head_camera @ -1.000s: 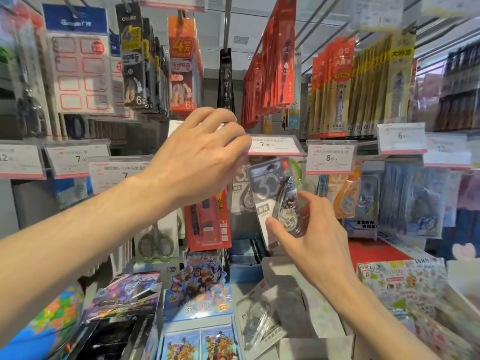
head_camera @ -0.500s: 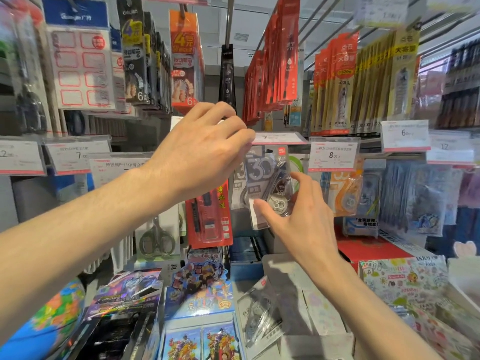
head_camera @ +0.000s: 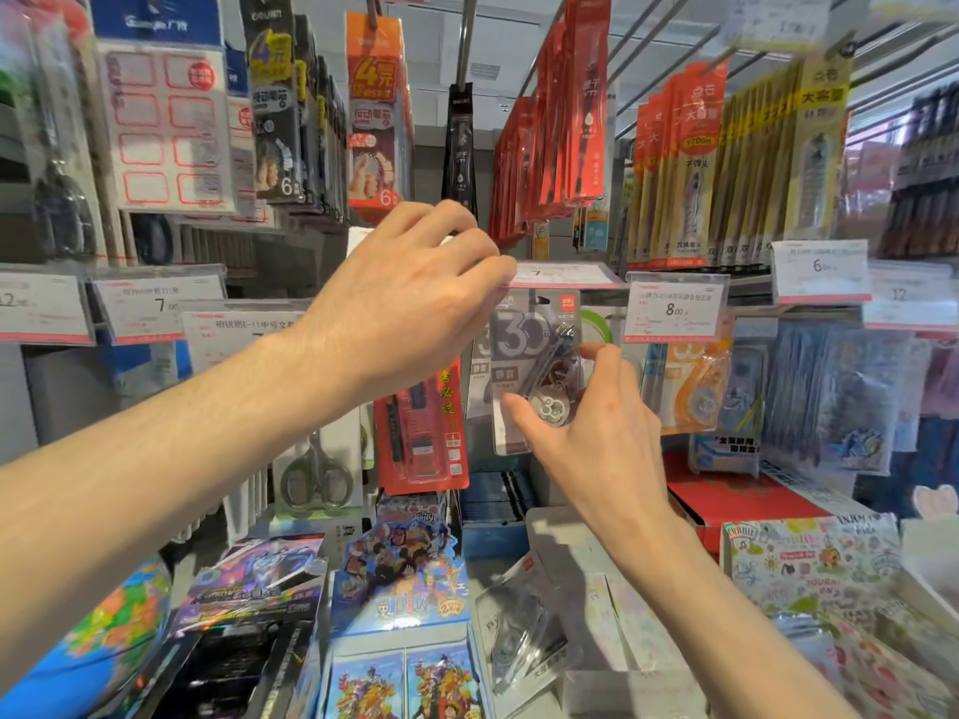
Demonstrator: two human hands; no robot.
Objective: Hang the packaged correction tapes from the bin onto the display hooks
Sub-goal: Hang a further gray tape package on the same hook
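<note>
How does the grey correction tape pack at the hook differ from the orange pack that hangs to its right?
The grey pack has a grey card with a large "30"; the orange pack has an orange card. The grey pack is between both hands, the left hand at its top by the price tag and the right hand at its lower part; the orange pack hangs untouched. Both are clear blister packs holding a tape dispenser.

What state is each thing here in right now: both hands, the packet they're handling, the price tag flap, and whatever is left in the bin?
Left hand: raised, fingertips lifting the price tag.
Price tag: tipped up, nearly flat.
Right hand: pinching the packet's lower part.
Correction tape packet: upright under the tag, top at hook level; whether it is hooked is hidden.
Bin: one more packet lying tilted inside.
</note>
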